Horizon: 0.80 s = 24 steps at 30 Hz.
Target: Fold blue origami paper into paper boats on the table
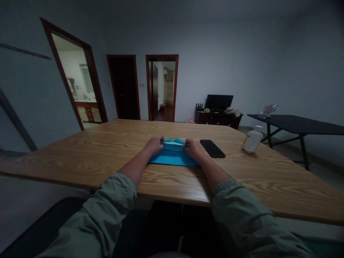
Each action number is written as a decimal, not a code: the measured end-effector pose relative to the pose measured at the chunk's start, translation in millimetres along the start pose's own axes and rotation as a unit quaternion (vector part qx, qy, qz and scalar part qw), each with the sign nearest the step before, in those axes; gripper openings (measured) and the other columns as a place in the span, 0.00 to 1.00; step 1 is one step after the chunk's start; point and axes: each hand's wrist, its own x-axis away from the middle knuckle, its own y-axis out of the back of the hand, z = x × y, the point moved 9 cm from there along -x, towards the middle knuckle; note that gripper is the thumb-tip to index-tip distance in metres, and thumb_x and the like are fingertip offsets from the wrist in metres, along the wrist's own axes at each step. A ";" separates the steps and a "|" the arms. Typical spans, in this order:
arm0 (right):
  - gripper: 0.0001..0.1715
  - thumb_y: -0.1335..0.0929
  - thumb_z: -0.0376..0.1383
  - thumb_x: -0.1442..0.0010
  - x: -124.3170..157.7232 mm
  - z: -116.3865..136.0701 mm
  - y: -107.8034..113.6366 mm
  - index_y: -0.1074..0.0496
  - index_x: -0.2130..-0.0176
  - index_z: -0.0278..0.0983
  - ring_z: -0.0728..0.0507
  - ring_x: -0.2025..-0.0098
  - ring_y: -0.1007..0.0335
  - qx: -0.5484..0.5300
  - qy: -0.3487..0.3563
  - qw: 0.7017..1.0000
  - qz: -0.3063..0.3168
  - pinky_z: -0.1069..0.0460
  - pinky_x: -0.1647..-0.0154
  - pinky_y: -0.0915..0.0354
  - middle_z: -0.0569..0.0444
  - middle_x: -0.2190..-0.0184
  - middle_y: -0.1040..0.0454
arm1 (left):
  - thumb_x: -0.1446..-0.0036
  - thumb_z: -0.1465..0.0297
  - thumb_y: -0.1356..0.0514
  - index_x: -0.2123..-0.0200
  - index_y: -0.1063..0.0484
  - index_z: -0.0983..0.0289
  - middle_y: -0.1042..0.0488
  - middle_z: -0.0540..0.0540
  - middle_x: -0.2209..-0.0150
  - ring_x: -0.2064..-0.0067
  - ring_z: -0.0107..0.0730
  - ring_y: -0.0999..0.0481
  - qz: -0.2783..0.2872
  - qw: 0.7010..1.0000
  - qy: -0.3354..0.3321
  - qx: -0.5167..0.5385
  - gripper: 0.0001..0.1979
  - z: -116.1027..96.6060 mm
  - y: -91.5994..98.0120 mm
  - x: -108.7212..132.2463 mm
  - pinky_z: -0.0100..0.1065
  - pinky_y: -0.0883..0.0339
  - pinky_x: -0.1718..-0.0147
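A wooden table (80,157) fills the room, with a black table (295,123) to the right and an open doorway (162,89) ahead. The left hand (153,145) and right hand (192,149) pinch opposite ends of folded blue paper (173,157) lying on the wooden table, a black phone (212,148) just beside it and a white bottle (252,140) farther right.

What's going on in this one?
A person at a light wood-grain table is handling a folded sheet of bright blue paper that lies on the tabletop. Their left hand holds one side of its raised, paler fold, and their right hand holds the other. A black smartphone lies just beyond the right hand, and a white plastic bottle stands farther right.
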 end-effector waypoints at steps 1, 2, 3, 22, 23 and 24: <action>0.03 0.32 0.32 0.49 -0.2 -1.5 2.2 0.31 0.69 0.38 0.47 0.66 0.36 -0.002 -0.006 1.000 -0.013 0.55 0.68 0.47 0.53 0.67 0.27 | 0.53 0.75 0.42 0.67 0.30 0.61 0.26 0.54 0.65 0.64 0.34 0.29 -0.012 1.000 0.000 0.002 0.08 0.0 2.6 -0.4 0.31 0.39 0.65; 0.03 0.33 0.33 0.48 -0.2 -3.3 4.1 0.31 0.68 0.38 0.47 0.66 0.35 -0.005 -0.014 1.000 -0.023 0.55 0.68 0.48 0.53 0.67 0.27 | 0.53 0.75 0.42 0.66 0.30 0.61 0.26 0.54 0.65 0.64 0.33 0.29 -0.020 1.000 0.000 0.005 0.09 0.1 4.3 -0.8 0.31 0.40 0.65; 0.04 0.33 0.33 0.48 -0.1 -5.2 5.3 0.31 0.67 0.38 0.47 0.67 0.35 -0.008 -0.023 0.999 -0.029 0.55 0.69 0.48 0.53 0.67 0.27 | 0.53 0.76 0.43 0.66 0.30 0.61 0.26 0.53 0.66 0.65 0.33 0.29 -0.026 1.000 0.000 0.008 0.09 0.3 5.4 -1.1 0.31 0.40 0.66; 0.08 0.36 0.38 0.43 5.7 -22.4 20.4 0.30 0.62 0.40 0.44 0.67 0.31 0.004 -0.130 0.990 -0.058 0.53 0.72 0.48 0.51 0.67 0.25 | 0.52 0.72 0.42 0.71 0.34 0.62 0.29 0.51 0.71 0.69 0.30 0.32 -0.044 0.999 0.018 0.021 0.02 0.9 11.4 0.0 0.30 0.42 0.70; 0.09 0.36 0.38 0.43 6.1 -22.9 20.5 0.30 0.62 0.40 0.44 0.66 0.31 0.004 -0.134 0.989 -0.055 0.53 0.71 0.48 0.51 0.67 0.25 | 0.52 0.72 0.41 0.73 0.34 0.62 0.29 0.52 0.71 0.69 0.30 0.32 -0.047 0.999 0.014 0.018 0.02 0.0 12.5 0.0 0.30 0.42 0.69; 0.09 0.36 0.38 0.44 6.5 -23.6 20.9 0.30 0.61 0.40 0.44 0.66 0.31 0.003 -0.138 0.989 -0.055 0.53 0.71 0.47 0.51 0.66 0.25 | 0.52 0.72 0.41 0.74 0.35 0.62 0.30 0.52 0.70 0.68 0.31 0.32 -0.052 0.999 0.010 0.015 0.03 -1.0 13.8 0.1 0.31 0.42 0.68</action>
